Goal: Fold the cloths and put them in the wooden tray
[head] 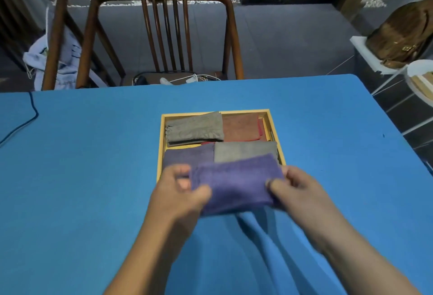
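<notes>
Head view: tray's (267, 113) near rim hidden

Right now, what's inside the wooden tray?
The wooden tray holds folded cloths: a gray one, a reddish-brown one, another gray one and a purple one. The purple cloth in both hands hides the tray's near edge.

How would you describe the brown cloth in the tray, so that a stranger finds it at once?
On the blue table stands a wooden tray that holds folded cloths. The brown cloth lies flat in its far right corner. It is the only reddish-brown one; its neighbours are grey and purple.
</notes>
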`<state>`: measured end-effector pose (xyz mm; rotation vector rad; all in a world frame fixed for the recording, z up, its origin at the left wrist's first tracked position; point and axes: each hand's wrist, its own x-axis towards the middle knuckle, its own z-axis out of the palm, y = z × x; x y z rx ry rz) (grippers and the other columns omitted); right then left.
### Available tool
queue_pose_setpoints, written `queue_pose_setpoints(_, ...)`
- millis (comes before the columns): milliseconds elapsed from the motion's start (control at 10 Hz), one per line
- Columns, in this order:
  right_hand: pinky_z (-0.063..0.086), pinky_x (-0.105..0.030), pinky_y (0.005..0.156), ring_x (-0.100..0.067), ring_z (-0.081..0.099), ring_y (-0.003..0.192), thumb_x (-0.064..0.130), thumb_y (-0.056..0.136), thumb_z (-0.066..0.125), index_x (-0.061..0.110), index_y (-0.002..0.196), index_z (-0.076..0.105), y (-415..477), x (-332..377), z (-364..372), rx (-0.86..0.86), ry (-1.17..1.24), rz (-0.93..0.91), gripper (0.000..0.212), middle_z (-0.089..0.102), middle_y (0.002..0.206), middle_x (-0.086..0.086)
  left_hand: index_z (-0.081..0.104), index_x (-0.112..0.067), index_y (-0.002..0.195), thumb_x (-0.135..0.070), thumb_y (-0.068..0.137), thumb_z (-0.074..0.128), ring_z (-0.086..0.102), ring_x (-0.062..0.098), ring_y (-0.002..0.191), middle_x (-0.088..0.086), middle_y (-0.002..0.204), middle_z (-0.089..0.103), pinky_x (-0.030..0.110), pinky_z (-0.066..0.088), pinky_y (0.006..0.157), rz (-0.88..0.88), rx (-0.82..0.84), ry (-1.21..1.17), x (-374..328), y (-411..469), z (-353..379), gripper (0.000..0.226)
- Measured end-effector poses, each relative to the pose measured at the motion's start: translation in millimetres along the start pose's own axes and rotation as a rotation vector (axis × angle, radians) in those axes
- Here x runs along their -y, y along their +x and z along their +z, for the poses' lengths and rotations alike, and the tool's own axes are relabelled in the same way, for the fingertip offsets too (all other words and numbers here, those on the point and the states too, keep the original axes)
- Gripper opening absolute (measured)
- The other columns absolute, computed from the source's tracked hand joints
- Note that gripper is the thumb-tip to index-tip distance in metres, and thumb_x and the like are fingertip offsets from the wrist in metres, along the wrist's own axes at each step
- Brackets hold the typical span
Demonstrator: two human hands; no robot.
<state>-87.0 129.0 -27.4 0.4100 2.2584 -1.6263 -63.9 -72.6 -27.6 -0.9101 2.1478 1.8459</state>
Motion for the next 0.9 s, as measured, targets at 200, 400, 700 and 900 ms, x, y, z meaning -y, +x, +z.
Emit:
queue_pose_setpoints(200, 0.056, -0.053, 0.083, -0.041, 0.066, 0.089, 0.026, 0.076, 0.054, 0.004, 0.077, 0.063, 140, 51, -15, -0.188, -0.228, -0.089, 0.024, 0.064, 0.076, -0.01, 0.046, -0.019, 0.13, -0.013, 0.082, 0.068, 0.054, 0.004, 0.064, -0.01, 0.077, 0.055, 0.018, 0.044, 0.05, 0.276, -0.109, 0.17, -68, 122, 58, 0.053)
queue_pose_setpoints(400, 0.04, -0.034, 0.069, -0.035, 0.061, 0.098, 0.032, 0.079, 0.06, 0.014, 0.11, 0.051, 180, 17, -7, -0.286, -0.82, -0.092, 0.037, 0.063, 0.107, -0.012, 0.053, -0.013, 0.108, -0.016, 0.079, 0.074, 0.053, 0.02, 0.089, 0.008, 0.107, 0.054, 0.023, 0.039, 0.078, 0.499, -0.105, 0.488, -31, 159, 72, 0.036)
queue_pose_setpoints(700, 0.039, -0.034, 0.065, -0.035, 0.064, 0.095, 0.051, 0.088, 0.055, 0.011, 0.107, 0.052, 182, 4, -11, -0.356, -1.016, -0.18, 0.045, 0.066, 0.104, -0.013, 0.064, -0.014, 0.078, -0.005, 0.083, 0.065, 0.062, 0.026, 0.085, 0.004, 0.088, 0.064, 0.024, 0.036, 0.067, 0.518, -0.083, 0.702, -38, 161, 81, 0.011)
queue_pose_setpoints(900, 0.042, -0.033, 0.065, -0.033, 0.063, 0.092, 0.051, 0.086, 0.059, 0.015, 0.1, 0.054, 182, 12, -22, -0.367, -0.899, -0.2, 0.039, 0.067, 0.099, -0.009, 0.057, -0.015, 0.084, -0.007, 0.086, 0.057, 0.056, 0.029, 0.084, 0.013, 0.098, 0.064, 0.031, 0.036, 0.066, 0.547, -0.244, 0.642, -38, 149, 60, 0.008)
